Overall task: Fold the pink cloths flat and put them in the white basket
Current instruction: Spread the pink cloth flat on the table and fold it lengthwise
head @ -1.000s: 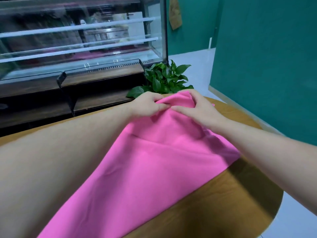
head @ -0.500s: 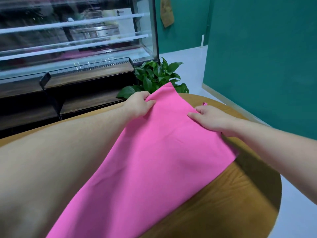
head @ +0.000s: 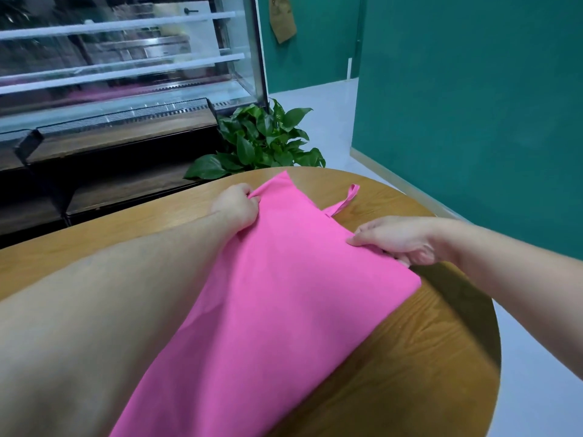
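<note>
Pink cloth [head: 284,294] lies flat along the wooden table [head: 410,357], running from the near edge of view out to a pointed far corner close to the table's back rim. Surface is smooth, no visible wrinkles, so the layers sit well.

Handling, judged: thin soft fabric, light, zero stiffness. It drapes and will sag if lifted from one point. Low slip on bare wood, so it should stay put while a fold is made. Not fragile.

Left hand [head: 236,206] pinches the left edge near the far corner, fingers curled around a small ridge of fabric. Right hand [head: 400,241] grips the right edge, thumb on top, fingers tucked under. Both arms reach out over the table, left forearm lying beside the cloth.

Best hold points, my call: two corners or two matched edge points, as now, so the fold line stays straight. A hanging loop [head: 345,200] sticks out of the right edge between the hands, resting on the wood; tuck it in or it pokes out of the folded stack.

Table is round-edged oak-look wood, grain visible.

Beyond it: a leafy potted plant [head: 262,143] just behind the rim, a glass display case [head: 126,64] with white shelves at left, teal walls [head: 473,105], pale floor.

White basket not in view.
</note>
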`<act>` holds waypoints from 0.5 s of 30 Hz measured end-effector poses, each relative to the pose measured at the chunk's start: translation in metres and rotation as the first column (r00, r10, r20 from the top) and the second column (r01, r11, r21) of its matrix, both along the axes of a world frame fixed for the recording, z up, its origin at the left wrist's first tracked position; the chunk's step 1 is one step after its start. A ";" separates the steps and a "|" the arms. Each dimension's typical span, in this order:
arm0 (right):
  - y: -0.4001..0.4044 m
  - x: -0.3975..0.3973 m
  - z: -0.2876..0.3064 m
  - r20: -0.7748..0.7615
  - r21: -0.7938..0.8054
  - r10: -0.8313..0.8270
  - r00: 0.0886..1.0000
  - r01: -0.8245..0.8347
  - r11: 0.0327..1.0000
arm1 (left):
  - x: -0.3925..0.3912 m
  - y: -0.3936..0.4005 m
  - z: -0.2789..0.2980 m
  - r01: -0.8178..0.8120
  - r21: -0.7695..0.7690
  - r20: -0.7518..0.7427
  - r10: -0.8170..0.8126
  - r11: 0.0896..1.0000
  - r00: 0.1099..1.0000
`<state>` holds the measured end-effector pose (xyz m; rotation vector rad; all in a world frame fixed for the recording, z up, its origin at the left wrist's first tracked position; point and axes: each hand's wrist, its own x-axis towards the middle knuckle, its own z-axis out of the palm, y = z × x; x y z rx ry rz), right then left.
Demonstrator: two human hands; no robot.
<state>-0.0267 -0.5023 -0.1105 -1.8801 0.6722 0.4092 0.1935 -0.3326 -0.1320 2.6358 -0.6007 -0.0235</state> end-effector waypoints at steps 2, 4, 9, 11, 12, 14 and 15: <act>-0.001 -0.001 -0.003 -0.004 -0.014 -0.016 1.000 0.016 1.000 | 0.003 -0.001 -0.002 -0.010 0.001 -0.003 0.010 1.000 1.000; -0.001 -0.002 -0.007 0.008 -0.025 -0.036 0.999 0.037 0.999 | 0.006 -0.002 -0.005 -0.011 -0.007 -0.008 0.011 1.000 1.000; -0.003 -0.004 -0.012 0.032 -0.046 -0.087 0.996 0.088 0.995 | 0.011 -0.006 -0.011 -0.015 -0.075 -0.006 0.015 0.997 1.000; -0.004 -0.005 -0.012 0.020 -0.021 -0.105 0.994 0.106 0.994 | 0.013 -0.006 -0.015 -0.018 -0.079 -0.031 0.016 0.997 0.999; -0.004 -0.007 -0.012 0.016 -0.020 -0.107 0.994 0.107 0.994 | 0.015 -0.006 -0.016 -0.020 -0.075 -0.039 0.017 0.997 0.999; -0.002 -0.008 -0.010 0.014 -0.044 -0.096 0.995 0.097 0.994 | 0.016 -0.007 -0.018 -0.010 -0.062 -0.043 0.007 0.998 0.999; -0.001 -0.008 -0.009 0.012 -0.071 -0.078 0.997 0.079 0.994 | 0.015 -0.007 -0.019 0.004 -0.057 -0.036 -0.006 0.998 0.999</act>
